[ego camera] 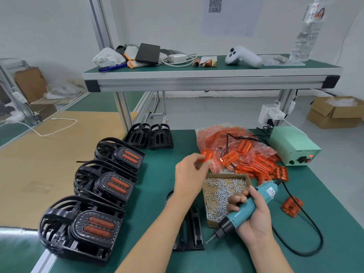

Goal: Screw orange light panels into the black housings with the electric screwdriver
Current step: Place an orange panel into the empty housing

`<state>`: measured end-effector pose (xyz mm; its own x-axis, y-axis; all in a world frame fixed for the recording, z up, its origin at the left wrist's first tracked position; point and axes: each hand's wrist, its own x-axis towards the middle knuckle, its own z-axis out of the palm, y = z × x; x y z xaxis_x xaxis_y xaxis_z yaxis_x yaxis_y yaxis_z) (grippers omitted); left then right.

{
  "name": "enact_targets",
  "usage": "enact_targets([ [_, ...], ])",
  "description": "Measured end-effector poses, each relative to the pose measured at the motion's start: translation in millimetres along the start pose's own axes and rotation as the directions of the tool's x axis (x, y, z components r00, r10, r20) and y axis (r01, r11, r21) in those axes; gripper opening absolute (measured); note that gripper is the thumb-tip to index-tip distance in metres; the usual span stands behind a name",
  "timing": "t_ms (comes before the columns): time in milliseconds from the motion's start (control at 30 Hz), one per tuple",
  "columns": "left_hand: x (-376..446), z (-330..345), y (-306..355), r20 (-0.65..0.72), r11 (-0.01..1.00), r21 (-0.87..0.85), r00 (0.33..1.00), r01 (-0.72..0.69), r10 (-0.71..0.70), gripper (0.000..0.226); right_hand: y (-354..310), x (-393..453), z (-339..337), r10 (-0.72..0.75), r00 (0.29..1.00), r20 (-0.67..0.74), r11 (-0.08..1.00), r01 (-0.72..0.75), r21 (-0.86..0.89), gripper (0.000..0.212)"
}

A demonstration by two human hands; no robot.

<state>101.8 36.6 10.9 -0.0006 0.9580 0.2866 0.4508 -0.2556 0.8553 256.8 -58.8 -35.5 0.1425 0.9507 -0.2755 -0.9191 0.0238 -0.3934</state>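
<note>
Nearest, three black housings (82,227) already carry orange strips in a row along the table's left edge (42,262); two bare ones (149,135) wait behind, so I judge the job partly done. A bag of orange panels (236,152) lies centre-right, open green mat between it and the finished row. Another housing (192,231) lies under the left forearm. The right hand (254,219) grips the electric screwdriver (246,207) over the screw tray (222,196); the left hand (190,174), fingers loosely curled, reaches for a panel, and whether it holds one I cannot tell
</note>
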Motion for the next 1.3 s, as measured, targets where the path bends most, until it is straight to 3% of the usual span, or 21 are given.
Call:
enact_targets([
  [167, -100, -62, -26, -0.072, 0.993, 0.120, 0.997, -0.015, 0.024, 0.023, 0, 0, -1, 0.018, 1.000, 0.018, 1.000, -0.018, 0.000, 0.020],
  [367, -167, -65, -60, -0.096, 0.844, 0.445, 0.921, -0.300, 0.378, 0.030, 1, 0, 0, 0.022, 1.000, -0.004, 1.000, -0.022, -0.002, 0.020],
  [533, -170, -56, -74, -0.082, 0.784, 0.523, 0.896, -0.334, 0.437, 0.025, 1, -3, 2, 0.013, 1.000, -0.002, 1.000, -0.013, -0.003, 0.021],
  [1000, -170, -60, -80, -0.009, 0.824, 0.505, 0.953, -0.258, 0.303, 0.025, 1, 0, -1, 0.012, 1.000, 0.010, 1.000, -0.012, -0.004, 0.020],
  [1133, -163, -66, -75, 0.143, 0.797, 0.520, 0.951, -0.307, 0.273, 0.025, 1, 0, -1, 0.015, 1.000, 0.016, 1.000, -0.015, 0.001, 0.020],
  [1300, -156, -71, -75, 0.359, 0.779, 0.549, 0.927, -0.304, 0.109, 0.034, 0, 0, -1, 0.022, 1.000, 0.019, 1.000, -0.022, 0.004, 0.021],
])
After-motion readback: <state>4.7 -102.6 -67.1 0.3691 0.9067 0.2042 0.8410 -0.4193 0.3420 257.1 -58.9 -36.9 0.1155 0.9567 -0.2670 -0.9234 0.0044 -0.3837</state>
